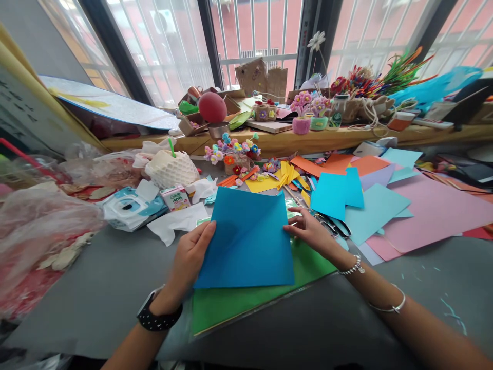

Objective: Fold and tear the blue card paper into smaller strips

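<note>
A sheet of blue paper (246,241) is held up, tilted, over a green sheet (227,311) in a clear sleeve on the grey table. My left hand (194,249) grips the blue paper's left edge, thumb in front and fingers partly behind it. At the right edge, my right hand (306,228) pinches the paper lightly between thumb and fingers. The top right corner of the paper curls a little. Scissors (337,226) lie just beyond my right hand, partly hidden by it and by paper.
Bright blue pieces (329,195), light blue sheets (379,210) and a large pink sheet (435,210) overlap on the right. A wet-wipe pack (131,205), a small box (175,198) and plastic bags (38,231) crowd the left. Craft flowers (233,154) stand behind, below a cluttered window ledge (269,139).
</note>
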### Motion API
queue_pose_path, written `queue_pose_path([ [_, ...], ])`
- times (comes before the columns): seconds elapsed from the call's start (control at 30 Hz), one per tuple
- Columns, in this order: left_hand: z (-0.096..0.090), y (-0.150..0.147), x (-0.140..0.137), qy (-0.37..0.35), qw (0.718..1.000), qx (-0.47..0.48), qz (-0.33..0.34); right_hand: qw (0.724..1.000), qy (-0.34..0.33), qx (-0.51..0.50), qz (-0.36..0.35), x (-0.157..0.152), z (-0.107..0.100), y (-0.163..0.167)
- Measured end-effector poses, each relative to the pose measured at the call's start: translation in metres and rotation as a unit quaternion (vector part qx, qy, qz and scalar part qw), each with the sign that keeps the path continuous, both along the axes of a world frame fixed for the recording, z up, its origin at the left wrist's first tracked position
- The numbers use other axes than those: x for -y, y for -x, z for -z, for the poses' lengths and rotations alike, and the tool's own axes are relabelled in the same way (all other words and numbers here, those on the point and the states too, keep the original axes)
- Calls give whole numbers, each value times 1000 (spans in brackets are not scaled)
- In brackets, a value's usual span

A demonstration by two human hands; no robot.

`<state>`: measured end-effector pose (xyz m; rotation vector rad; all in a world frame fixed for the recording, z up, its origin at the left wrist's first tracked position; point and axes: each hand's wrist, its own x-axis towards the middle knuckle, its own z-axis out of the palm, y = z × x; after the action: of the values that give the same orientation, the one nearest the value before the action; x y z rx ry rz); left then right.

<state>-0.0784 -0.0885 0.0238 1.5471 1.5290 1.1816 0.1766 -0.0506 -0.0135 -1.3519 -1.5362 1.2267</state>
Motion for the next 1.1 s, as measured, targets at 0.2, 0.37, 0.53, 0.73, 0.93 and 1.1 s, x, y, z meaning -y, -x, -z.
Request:
queue_pose_path([
  [0.2,0,0,5,101,977,186,25,997,7,-45,-61,5,-8,-2],
  [0.37,-10,-8,-2,113,964,146,189,992,6,-56,-108,14,-15,2],
  [0.53,-9,-27,-18,166,954,2,250,986,-13,-58,-156,23,-20,13],
  [0.73,0,-34,-29,158,949,-82,260,987,-58,29,-149,18,-16,-2],
  [0.93,8,-20,-33,173,952,-114,224,888,-262,378,24,-10,1,-47],
  [1.1,19,-13,-37,168,948,-137,233,796,-288,529,58,-35,12,-70],
])
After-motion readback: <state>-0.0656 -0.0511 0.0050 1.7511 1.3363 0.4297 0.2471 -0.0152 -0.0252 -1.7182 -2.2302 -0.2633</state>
